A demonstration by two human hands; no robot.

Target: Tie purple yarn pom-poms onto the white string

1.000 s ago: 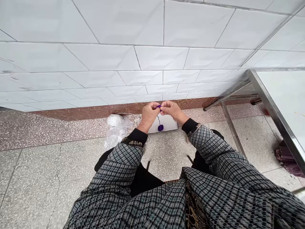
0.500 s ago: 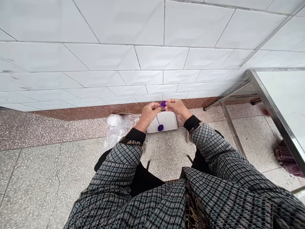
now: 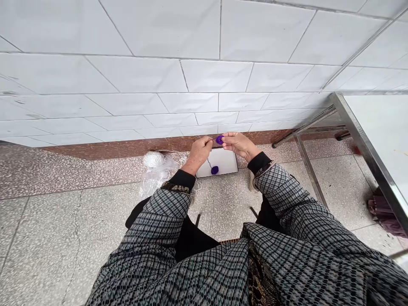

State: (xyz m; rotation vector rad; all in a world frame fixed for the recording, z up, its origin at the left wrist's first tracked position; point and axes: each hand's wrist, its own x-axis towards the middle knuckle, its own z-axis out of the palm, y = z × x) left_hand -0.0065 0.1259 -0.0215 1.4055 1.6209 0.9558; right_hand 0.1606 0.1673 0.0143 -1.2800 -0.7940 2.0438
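Drawing apart since a second ago, centre frame: left hand (image 3: 200, 151), fingertips closed on what looks like purple strand (image 3: 214, 139); right hand (image 3: 239, 144), pinching small purple piece (image 3: 219, 139), now more exposed, the strand seemingly pulled taut; purple ball (image 3: 214, 170) below, against white box (image 3: 228, 160).

Sleeves (image 3: 146, 242): we wore black-and-grey checks.
Cuffs (image 3: 182, 179): ours were black, banded with a gold-toned pattern.
Front panel (image 3: 259, 278): we showed dark cloth, gold-patterned.
Legwear (image 3: 194, 240): we had black on.

Right grip (image 3: 239, 145) partly hides purple piece (image 3: 218, 140); table (image 3: 379, 123) cut off at right
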